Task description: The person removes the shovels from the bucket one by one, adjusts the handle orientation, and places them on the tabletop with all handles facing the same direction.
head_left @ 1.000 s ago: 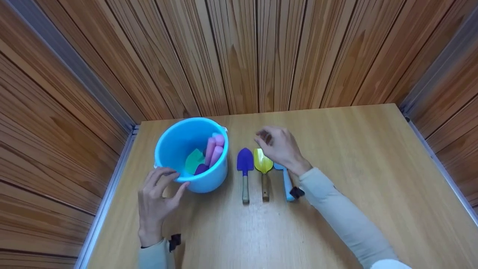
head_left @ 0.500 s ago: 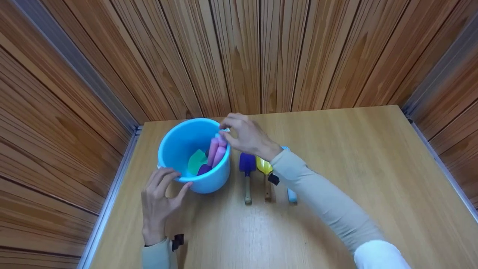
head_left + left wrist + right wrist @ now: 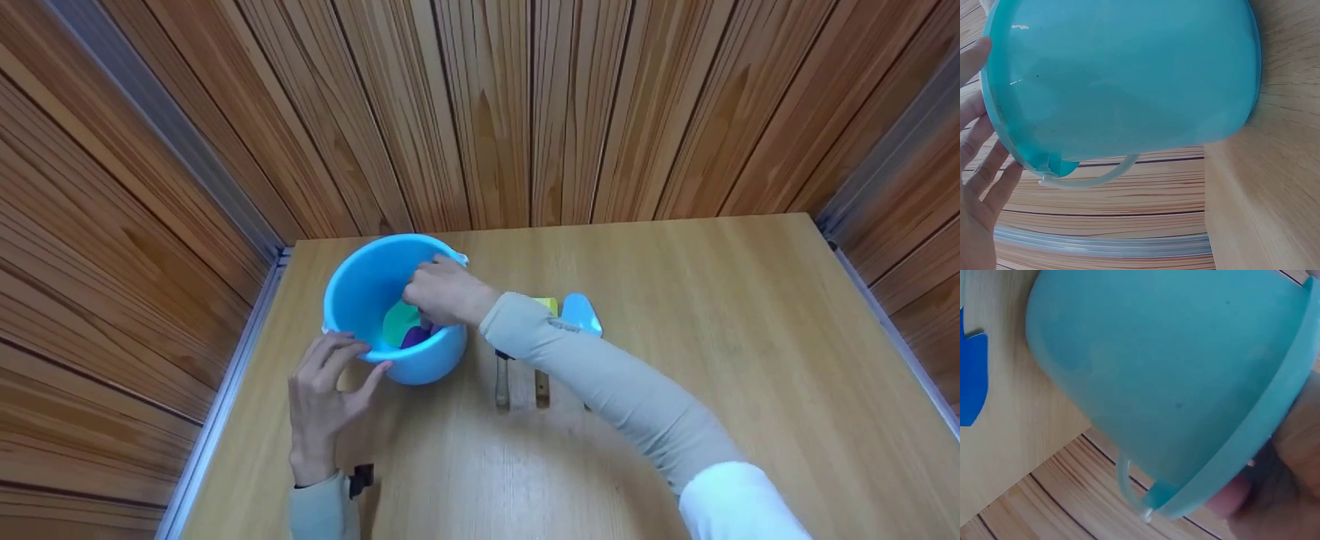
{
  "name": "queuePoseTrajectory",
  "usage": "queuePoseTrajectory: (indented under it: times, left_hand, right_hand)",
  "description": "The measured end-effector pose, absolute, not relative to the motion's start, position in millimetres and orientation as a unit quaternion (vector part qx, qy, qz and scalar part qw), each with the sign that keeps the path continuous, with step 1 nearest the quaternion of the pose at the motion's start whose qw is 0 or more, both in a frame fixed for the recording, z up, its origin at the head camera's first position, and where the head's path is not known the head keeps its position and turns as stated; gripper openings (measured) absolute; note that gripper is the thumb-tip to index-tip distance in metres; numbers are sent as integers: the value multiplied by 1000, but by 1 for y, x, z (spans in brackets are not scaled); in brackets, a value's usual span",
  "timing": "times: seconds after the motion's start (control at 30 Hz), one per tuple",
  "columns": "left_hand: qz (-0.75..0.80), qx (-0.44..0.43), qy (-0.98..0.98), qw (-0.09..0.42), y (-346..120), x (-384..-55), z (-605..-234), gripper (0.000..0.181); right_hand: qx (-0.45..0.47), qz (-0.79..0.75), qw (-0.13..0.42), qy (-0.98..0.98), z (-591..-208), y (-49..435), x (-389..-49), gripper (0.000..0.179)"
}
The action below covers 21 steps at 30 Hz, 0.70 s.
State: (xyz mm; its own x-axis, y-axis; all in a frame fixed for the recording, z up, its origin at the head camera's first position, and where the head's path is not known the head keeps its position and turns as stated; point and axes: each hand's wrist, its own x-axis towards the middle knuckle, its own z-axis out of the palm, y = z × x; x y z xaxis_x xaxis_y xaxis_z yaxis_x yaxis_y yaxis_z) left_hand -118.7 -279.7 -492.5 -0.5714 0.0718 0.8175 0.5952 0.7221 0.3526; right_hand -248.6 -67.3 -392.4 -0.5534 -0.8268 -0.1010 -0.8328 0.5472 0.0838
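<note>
The left hand (image 3: 322, 397) rests spread fingers on the bucket (image 3: 426, 367), standing on the bench (image 3: 712, 337), while the right hand (image 3: 446, 290), whose hold I cannot tell, probably picks something inside, which then needs careful lifting.

Right hand (image 3: 446, 291) hides fingertips in head view; yellow trowel (image 3: 549, 304) partly behind sleeve (image 3: 600, 367)

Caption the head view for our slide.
Left hand touching the rim of a blue bucket, right hand over its opening.
</note>
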Motion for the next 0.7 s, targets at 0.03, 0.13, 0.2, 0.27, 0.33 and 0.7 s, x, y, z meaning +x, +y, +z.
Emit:
queuePoseTrajectory:
  times: [0.03,0.13,0.2,0.27,0.33,0.7]
  left_hand:
    - [-313,-203,-828,418,-280,-119,-493,42]
    - [-308,-208,-829,418,-280,-120,-494,41]
    - [-305,-210,-829,419,-281,-121,-494,41]
    - [-305,-210,-828,421,-282,-121,-494,41]
    - [-306,-210,-828,420,-282,-121,-494,42]
    - [-314,-205,-829,416,-284,-119,-494,42]
  right_hand:
    - [-471,82,25,878,-393,-71,-249,38]
    - [-463,150,25,873,-395,-83,-248,36]
    - [-454,190,37,870,-397,-90,-247,37]
    - [-447,225,49,865,-399,-98,-245,38]
    - [-433,254,58,863,-401,-104,-243,41]
    - [-366,365,88,852,-410,-132,-231,61]
